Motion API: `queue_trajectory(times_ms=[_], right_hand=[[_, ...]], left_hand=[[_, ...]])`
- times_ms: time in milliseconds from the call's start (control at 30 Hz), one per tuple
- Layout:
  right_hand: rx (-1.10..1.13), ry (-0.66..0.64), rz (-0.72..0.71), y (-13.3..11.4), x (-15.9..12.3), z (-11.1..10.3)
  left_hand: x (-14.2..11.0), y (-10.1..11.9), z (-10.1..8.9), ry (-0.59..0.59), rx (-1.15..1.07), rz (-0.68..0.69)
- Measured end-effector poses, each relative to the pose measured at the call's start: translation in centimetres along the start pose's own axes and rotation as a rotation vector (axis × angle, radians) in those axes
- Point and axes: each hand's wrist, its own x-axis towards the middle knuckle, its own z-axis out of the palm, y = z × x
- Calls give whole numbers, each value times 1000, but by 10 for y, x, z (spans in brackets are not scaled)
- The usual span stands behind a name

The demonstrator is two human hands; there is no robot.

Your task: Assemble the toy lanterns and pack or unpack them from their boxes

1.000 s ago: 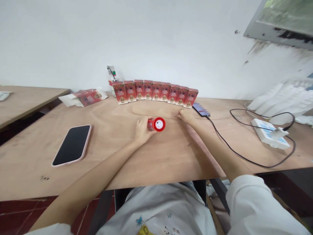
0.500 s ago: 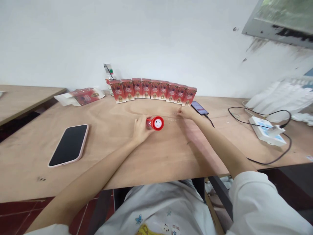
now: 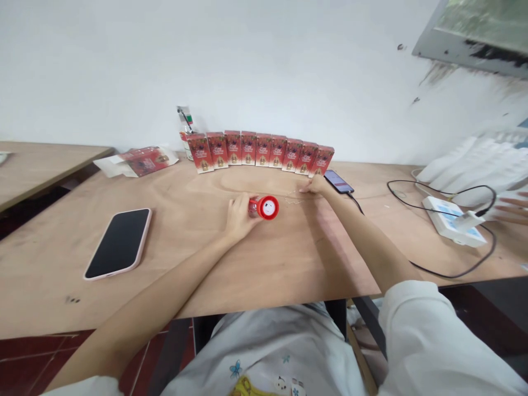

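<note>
My left hand (image 3: pixel 238 215) is closed round a small bottle with a red cap (image 3: pixel 266 208) that lies on its side on the wooden table (image 3: pixel 256 258), cap toward me. My right hand (image 3: pixel 314 186) rests farther back and to the right, fingers pinched on a thin, pale chain-like thing (image 3: pixel 295 197) lying on the table. Just behind it stands a row of several small red boxes (image 3: pixel 259 150) along the wall.
A black phone in a pink case (image 3: pixel 120 242) lies at the left. A second phone (image 3: pixel 338 181) on a black cable (image 3: pixel 449 272) lies behind my right hand. A white power strip (image 3: pixel 449 221) is at the right, with another person's fingers (image 3: pixel 511 208) at the edge. Flattened boxes (image 3: pixel 138 161) lie back left.
My right hand has slid slightly back and to the right along the table. Another person's fingers have come into view at the right edge. My left hand stays on the bottle.
</note>
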Motion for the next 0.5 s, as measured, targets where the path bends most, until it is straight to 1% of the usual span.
queue_trajectory(times_ms=[200,333,433,467,500], right_hand=[[121,-40,64,-6,-8,-4],[219,-21,37,-17,-27,-10],[321,45,-30,-36,-55,-11],[376,89,-63,-45,-69,-10],[526,195,-140,-54,-83,-9]], left_hand=[[0,2,-2,-21,15,4],[0,3,-2,-19,25,0],[0,3,-3,-5,33,-12],[0,3,-3,9,41,-21],[0,3,-2,28,51,-33]])
